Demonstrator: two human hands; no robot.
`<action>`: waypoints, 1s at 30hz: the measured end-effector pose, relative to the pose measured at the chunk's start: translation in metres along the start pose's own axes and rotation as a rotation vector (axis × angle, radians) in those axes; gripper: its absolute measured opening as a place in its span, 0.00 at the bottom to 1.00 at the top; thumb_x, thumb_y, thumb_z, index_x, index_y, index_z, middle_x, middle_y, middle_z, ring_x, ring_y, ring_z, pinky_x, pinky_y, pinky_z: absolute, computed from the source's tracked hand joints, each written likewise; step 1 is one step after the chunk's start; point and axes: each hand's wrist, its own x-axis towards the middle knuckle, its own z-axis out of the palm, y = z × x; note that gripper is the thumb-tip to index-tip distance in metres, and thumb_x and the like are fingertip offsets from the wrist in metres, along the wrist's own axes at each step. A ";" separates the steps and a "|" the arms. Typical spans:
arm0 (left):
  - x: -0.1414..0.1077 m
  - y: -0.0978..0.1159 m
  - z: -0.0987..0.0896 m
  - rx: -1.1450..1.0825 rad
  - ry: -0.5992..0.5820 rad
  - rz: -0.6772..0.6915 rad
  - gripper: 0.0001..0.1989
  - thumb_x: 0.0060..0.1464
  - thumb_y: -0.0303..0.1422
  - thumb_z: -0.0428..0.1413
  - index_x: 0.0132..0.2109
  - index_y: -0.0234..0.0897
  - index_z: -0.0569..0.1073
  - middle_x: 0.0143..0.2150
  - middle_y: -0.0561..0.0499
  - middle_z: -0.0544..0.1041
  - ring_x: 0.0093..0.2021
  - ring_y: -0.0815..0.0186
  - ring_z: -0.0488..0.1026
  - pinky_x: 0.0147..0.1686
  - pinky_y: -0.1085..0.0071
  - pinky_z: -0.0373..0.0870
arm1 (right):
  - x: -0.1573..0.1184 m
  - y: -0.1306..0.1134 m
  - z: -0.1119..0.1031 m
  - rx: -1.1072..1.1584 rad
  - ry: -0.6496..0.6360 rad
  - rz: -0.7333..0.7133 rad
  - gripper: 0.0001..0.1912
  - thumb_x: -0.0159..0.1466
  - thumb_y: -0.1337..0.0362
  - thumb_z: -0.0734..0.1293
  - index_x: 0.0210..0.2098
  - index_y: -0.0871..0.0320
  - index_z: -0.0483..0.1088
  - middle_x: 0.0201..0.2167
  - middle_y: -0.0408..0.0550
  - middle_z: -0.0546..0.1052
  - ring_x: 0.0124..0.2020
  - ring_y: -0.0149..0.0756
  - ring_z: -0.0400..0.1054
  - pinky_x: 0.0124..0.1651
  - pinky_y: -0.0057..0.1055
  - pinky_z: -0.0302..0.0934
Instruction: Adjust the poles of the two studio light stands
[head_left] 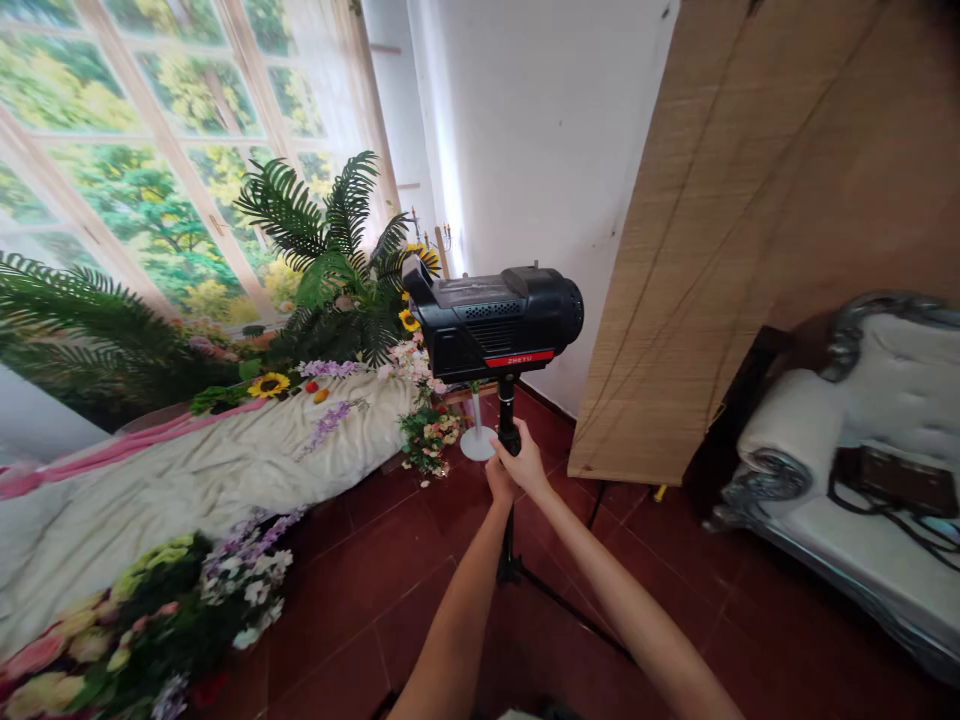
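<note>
A black studio light [495, 315] with a red label strip sits on top of a black light stand [509, 545]. My left hand [499, 482] is closed around the stand's pole below the light. Just above it, my right hand [525, 460] is closed at the stand's upper joint, its thumb and fingers near a dark collar or knob. The exact grip of the fingers is partly hidden. Below my hands the stand's legs spread out over the dark red tiled floor.
Left, a bench draped in cream cloth [360, 440] carries flowers. Potted palm fronds [315, 240] stand by the window backdrop. A bouquet [150, 610] is at lower left. A bamboo blind [652, 300] hangs at right, near a white sofa [885, 380] with a brown bag [907, 480].
</note>
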 end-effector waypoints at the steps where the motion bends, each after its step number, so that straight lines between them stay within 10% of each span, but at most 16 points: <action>1: 0.000 -0.002 0.001 0.007 0.003 0.040 0.14 0.51 0.31 0.52 0.41 0.27 0.75 0.34 0.38 0.79 0.36 0.59 0.75 0.35 0.71 0.67 | 0.002 0.001 -0.002 -0.001 -0.001 -0.010 0.22 0.56 0.57 0.67 0.48 0.55 0.63 0.42 0.48 0.74 0.43 0.39 0.68 0.50 0.37 0.60; 12: 0.003 -0.010 0.012 -0.056 0.048 -0.033 0.09 0.46 0.33 0.54 0.25 0.31 0.74 0.20 0.46 0.75 0.21 0.65 0.72 0.22 0.75 0.65 | 0.022 0.026 -0.021 0.198 -0.223 0.081 0.22 0.49 0.56 0.72 0.42 0.58 0.71 0.40 0.50 0.77 0.42 0.40 0.71 0.50 0.40 0.63; 22: 0.009 -0.024 0.013 -0.082 0.065 0.071 0.09 0.45 0.29 0.53 0.32 0.28 0.76 0.28 0.43 0.78 0.29 0.63 0.75 0.27 0.75 0.67 | 0.023 0.051 -0.006 0.031 -0.306 0.158 0.17 0.49 0.51 0.70 0.31 0.58 0.73 0.32 0.47 0.78 0.37 0.40 0.72 0.44 0.38 0.65; 30: 0.012 -0.032 0.013 -0.079 0.038 0.125 0.12 0.51 0.30 0.49 0.29 0.26 0.74 0.25 0.44 0.76 0.24 0.68 0.68 0.26 0.74 0.65 | 0.003 0.044 0.011 -0.065 -0.029 0.021 0.16 0.56 0.51 0.64 0.37 0.57 0.66 0.34 0.49 0.76 0.35 0.38 0.70 0.41 0.33 0.64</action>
